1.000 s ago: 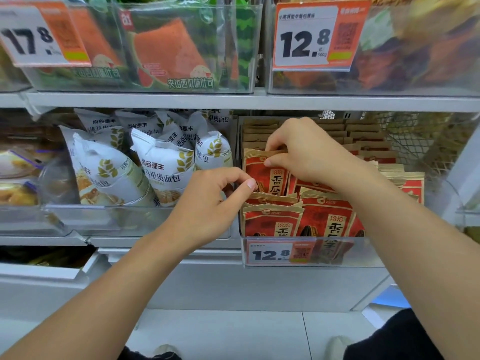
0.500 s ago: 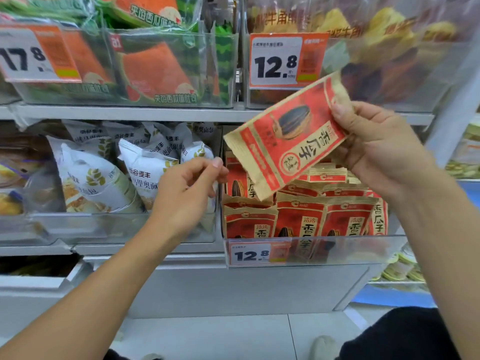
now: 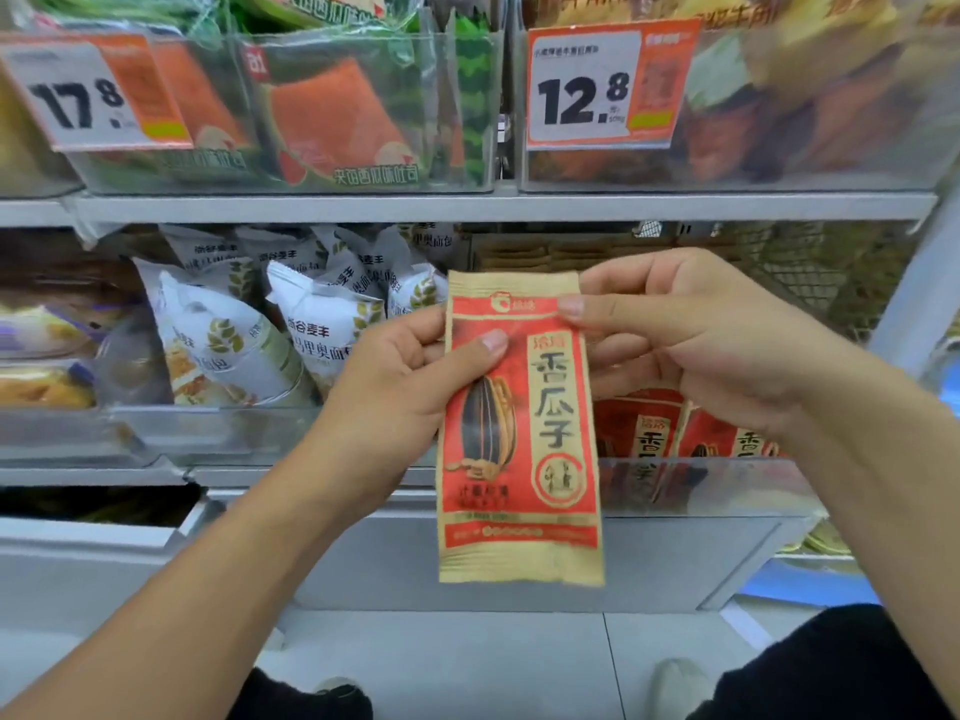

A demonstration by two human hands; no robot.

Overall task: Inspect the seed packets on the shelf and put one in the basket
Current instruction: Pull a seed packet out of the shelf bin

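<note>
- Your left hand (image 3: 400,392), empty and hovering by the bread bags (image 3: 270,350) half a second ago, has now joined the job: thumb pressed on the front of the packet (image 3: 519,433), fingers curled behind its left edge.
- The packet, which your right hand alone held aloft and tilted half a second ago, has come down and been squared up; a second ago it was not yet out of the bin (image 3: 701,485).
- It now hangs upright in front of the shelf (image 3: 467,207), between your two hands, clear of the bin and touching nothing else.
- Its long axis runs top to bottom, the sealed top edge upward at your fingertips, the bottom edge hanging free toward the floor (image 3: 441,652).
- The printed face is turned to you: characters reading upright down the right side, the dark seed picture on the left.
- Your right hand (image 3: 691,345) pinches the top right corner, thumb on the front, fingers wrapped behind.
- More packets (image 3: 644,433) of the same kind stand in the bin behind your right wrist.
- Reading of the task: the pick is done and the inspection is under way; the drop into the basket is not yet made, and no basket shows in this view.
</note>
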